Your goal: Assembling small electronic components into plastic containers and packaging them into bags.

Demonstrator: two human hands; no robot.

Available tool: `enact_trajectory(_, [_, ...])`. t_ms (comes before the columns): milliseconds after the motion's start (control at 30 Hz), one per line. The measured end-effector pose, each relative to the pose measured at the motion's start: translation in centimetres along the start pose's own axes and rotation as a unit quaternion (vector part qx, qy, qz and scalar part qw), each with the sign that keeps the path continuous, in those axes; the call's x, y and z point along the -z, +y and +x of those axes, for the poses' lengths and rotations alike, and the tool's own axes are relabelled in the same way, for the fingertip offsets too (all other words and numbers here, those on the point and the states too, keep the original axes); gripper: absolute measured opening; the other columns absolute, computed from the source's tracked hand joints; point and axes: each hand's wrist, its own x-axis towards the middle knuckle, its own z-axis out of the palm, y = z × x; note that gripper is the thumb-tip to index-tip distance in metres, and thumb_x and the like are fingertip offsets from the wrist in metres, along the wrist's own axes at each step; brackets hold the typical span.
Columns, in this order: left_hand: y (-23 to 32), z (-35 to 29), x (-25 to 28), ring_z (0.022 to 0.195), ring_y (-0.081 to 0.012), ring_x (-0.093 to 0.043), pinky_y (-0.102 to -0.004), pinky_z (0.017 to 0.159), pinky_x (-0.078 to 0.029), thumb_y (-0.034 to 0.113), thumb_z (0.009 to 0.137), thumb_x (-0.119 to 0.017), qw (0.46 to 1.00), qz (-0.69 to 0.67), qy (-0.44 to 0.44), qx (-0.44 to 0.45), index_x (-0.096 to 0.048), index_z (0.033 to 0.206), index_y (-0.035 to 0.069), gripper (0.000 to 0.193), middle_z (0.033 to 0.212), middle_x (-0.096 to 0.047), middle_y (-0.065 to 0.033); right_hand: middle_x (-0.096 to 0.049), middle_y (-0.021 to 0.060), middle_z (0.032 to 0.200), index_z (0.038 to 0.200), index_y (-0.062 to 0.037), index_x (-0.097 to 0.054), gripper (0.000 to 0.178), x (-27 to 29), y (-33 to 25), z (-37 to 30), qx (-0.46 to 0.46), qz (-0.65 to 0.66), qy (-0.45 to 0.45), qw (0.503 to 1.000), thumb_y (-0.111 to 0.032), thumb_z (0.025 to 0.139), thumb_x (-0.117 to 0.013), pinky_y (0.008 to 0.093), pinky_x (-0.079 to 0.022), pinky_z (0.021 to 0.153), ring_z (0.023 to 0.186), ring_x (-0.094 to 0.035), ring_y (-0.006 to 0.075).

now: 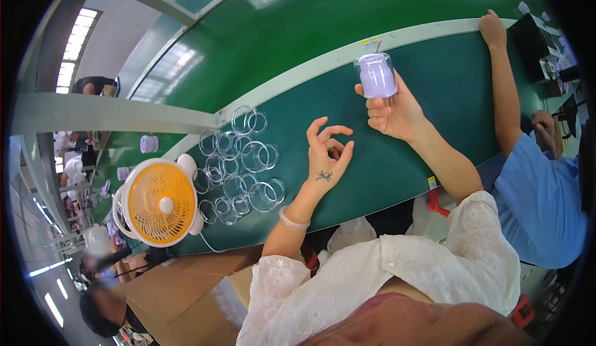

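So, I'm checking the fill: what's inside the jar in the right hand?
The clear jar shows lilac filling, apparently a wick above; the filling's underside, facing the right hand, is hidden.

fan [162,202] left of cups [259,156] | cups on table [444,91] | jar [377,79] in right hand [396,113]

Bright light glares off the green surface [298,26]; edges bend.

Head cam, L of 2 fisheyes, looks down on wearer's L hand [328,154] & R hand [397,115] over bench [444,97], near; v. wide FOV.
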Motion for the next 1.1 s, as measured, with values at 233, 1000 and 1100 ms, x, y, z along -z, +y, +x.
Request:
enact_trajectory(233, [-0.2,-0.4,0.3,0.048,-0.01,-0.049,-0.0197,0.041,-0.036,0.001,0.068,-0.055,0.997,0.048,0.001,-0.058,-0.023,0.107,0.0,0.05,0.085,-0.055,-0.0063,-0.052,0.0052,0.068,0.098,-0.0057,-0.044,0.055,-0.3,0.2,0.5,0.002,0.048,0.032,0.998,-0.055,0.079,-0.029,0.0242,-0.035,0.05,0.052,-0.044,0.0103])
enact_trajectory(1000, [5.0,-0.9,0.2,0.075,-0.025,-0.053,-0.0319,0.065,-0.043,0.001,0.061,-0.06,0.946,0.21,-0.131,-0.212,-0.05,0.08,0.003,0.021,0.08,-0.055,-0.0083,-0.046,0.0055,0.058,0.1,0.003,-0.042,0.059,-4.5,-2.0,-3.2,0.011,0.009,-0.042,0.999,-0.049,0.081,-0.021,0.0269,-0.034,0.051,0.048,-0.038,0.0129])
enact_trajectory(1100, [4.4,-1.1,-0.6,0.075,-0.0247,-0.053,-0.0319,0.065,-0.042,0.001,0.061,-0.06,0.941,0.212,-0.162,-0.208,-0.05,0.08,0.003,0.021,0.08,-0.055,-0.0083,-0.048,0.0076,0.057,0.103,0.0049,-0.035,0.057,-4.5,-1.1,-5.1,-0.005,0.06,-0.124,0.991,-0.046,0.081,-0.024,0.0276,-0.034,0.054,0.047,-0.039,0.0134])
